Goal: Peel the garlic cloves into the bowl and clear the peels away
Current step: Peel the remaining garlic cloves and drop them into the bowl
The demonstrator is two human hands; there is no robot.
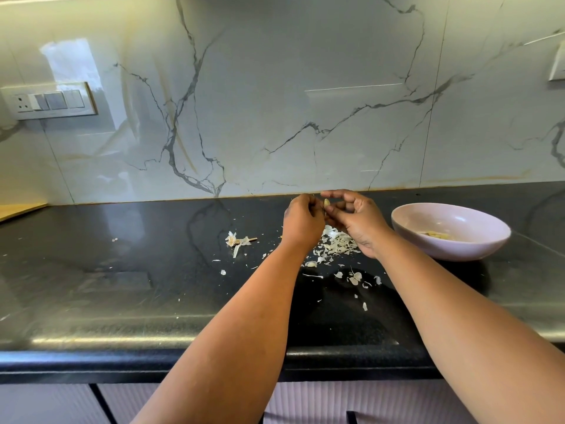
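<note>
Above the black counter, my left hand (302,220) and my right hand (356,220) meet with curled fingers. Between their fingertips sits a small pale garlic clove (326,203), pinched from both sides. Below the hands lies a heap of white garlic peels (337,244), with more scraps scattered toward the counter's front. To the right stands a pale pink bowl (489,237) with a few peeled cloves (437,235) inside it. A stripped garlic stem with papery skin (237,241) lies to the left of the hands.
The black granite counter (122,270) runs left to right, its front edge near me. A marble backsplash rises behind it, carrying a switch plate (49,101) at left and a socket (558,64) at far right. A wooden board's corner (18,209) shows at the far left.
</note>
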